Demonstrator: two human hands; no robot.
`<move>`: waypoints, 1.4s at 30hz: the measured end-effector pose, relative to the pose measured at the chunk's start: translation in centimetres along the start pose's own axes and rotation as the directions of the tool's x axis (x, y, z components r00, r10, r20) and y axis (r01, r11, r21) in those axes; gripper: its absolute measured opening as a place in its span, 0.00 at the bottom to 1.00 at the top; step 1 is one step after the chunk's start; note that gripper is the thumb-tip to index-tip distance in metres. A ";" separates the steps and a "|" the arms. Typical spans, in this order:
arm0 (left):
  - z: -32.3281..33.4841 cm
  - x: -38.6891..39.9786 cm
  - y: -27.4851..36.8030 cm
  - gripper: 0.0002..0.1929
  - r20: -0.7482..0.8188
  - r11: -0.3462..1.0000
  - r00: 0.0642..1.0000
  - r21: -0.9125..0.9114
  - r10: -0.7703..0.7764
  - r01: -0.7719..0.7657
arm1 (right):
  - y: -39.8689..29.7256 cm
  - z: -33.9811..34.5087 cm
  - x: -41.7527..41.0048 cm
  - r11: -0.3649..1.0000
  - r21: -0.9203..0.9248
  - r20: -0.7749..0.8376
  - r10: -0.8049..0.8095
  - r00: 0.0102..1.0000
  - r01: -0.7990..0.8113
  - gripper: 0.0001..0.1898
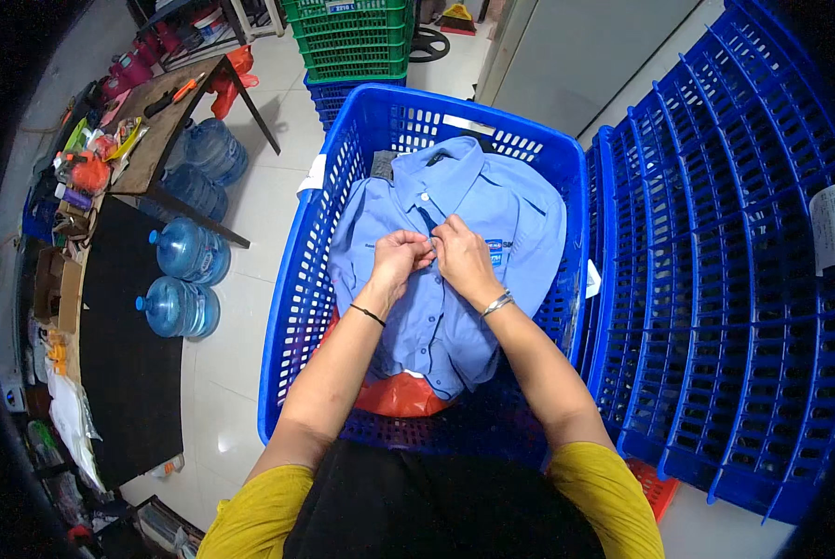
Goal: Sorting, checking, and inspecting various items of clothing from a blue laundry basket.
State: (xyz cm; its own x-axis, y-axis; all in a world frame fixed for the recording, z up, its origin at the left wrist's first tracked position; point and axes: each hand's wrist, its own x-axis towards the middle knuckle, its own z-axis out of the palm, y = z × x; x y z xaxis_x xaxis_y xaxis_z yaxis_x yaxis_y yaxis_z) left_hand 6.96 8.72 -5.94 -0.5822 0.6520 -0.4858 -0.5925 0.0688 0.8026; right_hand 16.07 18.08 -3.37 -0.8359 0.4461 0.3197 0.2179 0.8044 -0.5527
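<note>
A light blue button-up work shirt (396, 307) lies face up in a large blue plastic laundry basket (288, 251), its collar (452, 162) at the far end. At the upper placket, my left hand (398, 260) pinches the left edge of the cloth. My right hand (463, 255) grips the opposite edge, and their fingertips meet. Above the hands the front gapes in a narrow dark slit; lower down, several buttons run along the placket. Small logos sit on the chest beside my right hand. Under the hem shows a red plastic bag (403, 397).
Stacked blue baskets (697, 279) rise close on the right. Green crates (351, 38) stand behind the basket. Several blue water jugs (194, 251) are on the tiled floor at left, by a cluttered wooden table (138, 147). A grey door panel (585, 56) is at the back right.
</note>
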 end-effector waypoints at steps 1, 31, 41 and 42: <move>-0.1 0.1 -0.2 0.03 -0.005 1.000 1.000 -0.024 -0.002 0.002 | 0.2 0.3 0.1 0.998 0.063 -0.026 0.018 0.999 -0.016 0.05; 1.2 1.1 1.2 0.08 0.011 0.995 1.000 -0.100 0.013 -0.011 | -4.3 0.0 -5.8 0.878 -0.223 -0.020 0.431 0.902 -0.424 0.11; 0.3 0.8 -4.9 0.05 0.114 0.750 0.928 0.558 0.355 -0.355 | 0.5 0.1 -8.5 0.931 0.043 -0.279 0.360 0.890 -0.363 0.06; 0.4 0.1 -5.4 0.06 0.133 0.687 0.909 0.615 0.395 -0.388 | 0.3 0.1 -8.3 0.930 0.060 -0.250 0.367 0.896 -0.364 0.06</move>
State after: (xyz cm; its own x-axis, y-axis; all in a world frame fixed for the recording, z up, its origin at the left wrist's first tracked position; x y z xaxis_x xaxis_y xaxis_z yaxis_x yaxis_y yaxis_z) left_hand 10.37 8.72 -10.18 -0.6892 0.7203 -0.0784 0.1613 0.2581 0.9526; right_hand 23.02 14.53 -6.27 -0.5434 0.7928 0.2759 0.4765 0.5619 -0.6762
